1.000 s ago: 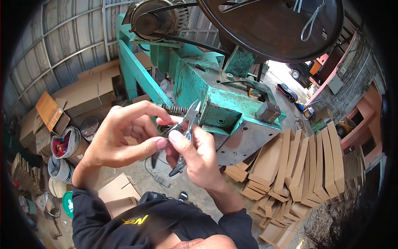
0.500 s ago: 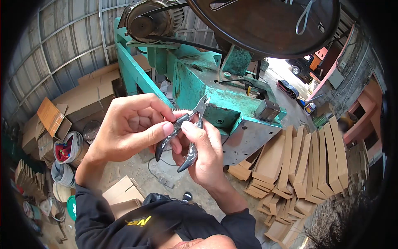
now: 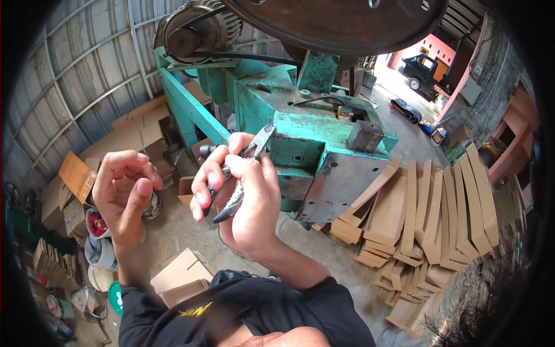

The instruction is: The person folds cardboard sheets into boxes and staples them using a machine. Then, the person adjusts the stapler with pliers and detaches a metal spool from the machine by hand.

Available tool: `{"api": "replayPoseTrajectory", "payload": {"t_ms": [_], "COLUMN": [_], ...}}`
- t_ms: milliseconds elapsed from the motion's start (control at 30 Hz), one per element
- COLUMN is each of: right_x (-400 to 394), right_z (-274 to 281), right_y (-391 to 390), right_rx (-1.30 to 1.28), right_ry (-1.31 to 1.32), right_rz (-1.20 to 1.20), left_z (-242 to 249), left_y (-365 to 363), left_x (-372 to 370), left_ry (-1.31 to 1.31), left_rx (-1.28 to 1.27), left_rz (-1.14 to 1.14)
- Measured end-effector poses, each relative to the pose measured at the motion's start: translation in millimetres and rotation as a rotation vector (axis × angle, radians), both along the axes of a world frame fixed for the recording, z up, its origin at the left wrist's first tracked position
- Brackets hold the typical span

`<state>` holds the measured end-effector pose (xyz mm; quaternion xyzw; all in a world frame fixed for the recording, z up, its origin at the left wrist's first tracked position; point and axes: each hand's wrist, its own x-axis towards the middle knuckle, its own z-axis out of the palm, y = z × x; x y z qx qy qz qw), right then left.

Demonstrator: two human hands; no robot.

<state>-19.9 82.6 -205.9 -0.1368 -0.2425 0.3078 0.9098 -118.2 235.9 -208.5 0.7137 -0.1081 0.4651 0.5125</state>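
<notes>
You're holding the pliers (image 3: 245,173) up in your right hand (image 3: 243,196) only, fingers wrapped around both handles, nose pointing up and right toward the near corner of the green machine (image 3: 300,133). Your left hand (image 3: 124,191) is hanging off to the left, loosely curled, pinching nothing I can make out and touching nothing.

Stuff that could bite you here: you're gripping the handles with fingertips rather than a full palm, so if the tool is slipping at all it's dropping straight onto the concrete floor (image 3: 191,231) or your lap. The nose is sitting very close to the machine's painted edge, so a twitch is knocking steel on steel and jarring your grip. Can't tell whether the jaws are closed on anything, it's too small to see.

Bigger worry: the belt and motor pulley (image 3: 185,37) and the big rusty flywheel (image 3: 341,20) are right above your head. If that thing is running, a raised hand or a sleeve is getting uncomfortably close. Also the cardboard stacks (image 3: 428,214) on the right are crowding your footing.
</notes>
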Motion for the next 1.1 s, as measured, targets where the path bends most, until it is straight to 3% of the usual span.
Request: {"api": "replayPoseTrajectory", "payload": {"t_ms": [233, 300, 400, 467, 533, 567, 633, 667, 733, 767, 800, 833, 933, 967, 1033, 1100], "right_x": [-2.4, -3.5, 4.6, -15.9, -46.3, -65.4, -89.2, -103.8, -133.3, -138.0, -148.7, -155.7, -174.8, -164.7, -163.1, -149.4], "right_z": [27.9, 30.1, 61.4, 73.2, 85.7, 86.0, 77.9, 65.3, 34.3, 33.0, 15.5, -1.0, -68.9, -72.4, -118.9, -185.6], "right_y": [43.0, 65.5, 71.1, 95.2, 116.4, 128.4, 140.1, 152.0, 171.4, 159.7, 162.1, 166.1, 158.0, 139.0, 119.4, 85.7], "right_rx": [-0.025, -0.019, 0.064, 0.008, -0.058, -0.015, -0.157, -0.122, -0.16, -0.294, -0.259, -0.279, -0.115, -0.148, -0.191, -0.12], "right_ry": [-0.204, -0.457, -0.412, -0.627, -0.806, -0.774, -0.881, -0.996, -1.233, -1.404, -1.484, -1.584, -1.625, -1.616, -1.652, -1.458], "right_rz": [0.067, -0.066, -0.029, -0.152, -0.334, -0.235, -0.075, -0.059, -0.007, 0.107, 0.129, 0.302, 0.418, 0.605, 0.655, 0.574], "left_z": [-9.6, -15.8, -25.4, -34.0, -78.1, -86.9, -59.8, -62.2, -74.2, -75.8, -80.2, -91.8, -141.6, -159.8, -212.8, -279.5], "left_y": [4.1, 6.7, 13.8, 14.9, 42.1, 41.4, 18.1, 20.3, 23.9, 21.8, 17.4, 20.5, 16.7, 9.6, -6.7, -32.8], "left_x": [-19.1, -22.4, -27.4, -33.6, -45.1, -46.5, -46.1, -52.5, -65.1, -72.3, -80.7, -88.6, -108.9, -113.3, -123.0, -139.8], "left_ry": [0.072, 0.06, 0.074, 0.064, -0.013, -0.01, 0.059, 0.163, 0.298, 0.361, 0.438, 0.483, 0.595, 0.597, 0.636, 0.678], "left_rx": [-0.049, -0.112, -0.11, -0.151, -0.18, -0.25, -0.109, -0.055, -0.237, -0.236, -0.226, -0.212, -0.393, -0.46, -0.498, -0.739], "left_rz": [0.118, 0.096, 0.124, 0.122, 0.301, 0.367, 0.319, 0.425, 0.305, 0.341, 0.405, 0.39, 0.237, 0.188, 0.186, -0.037]}}
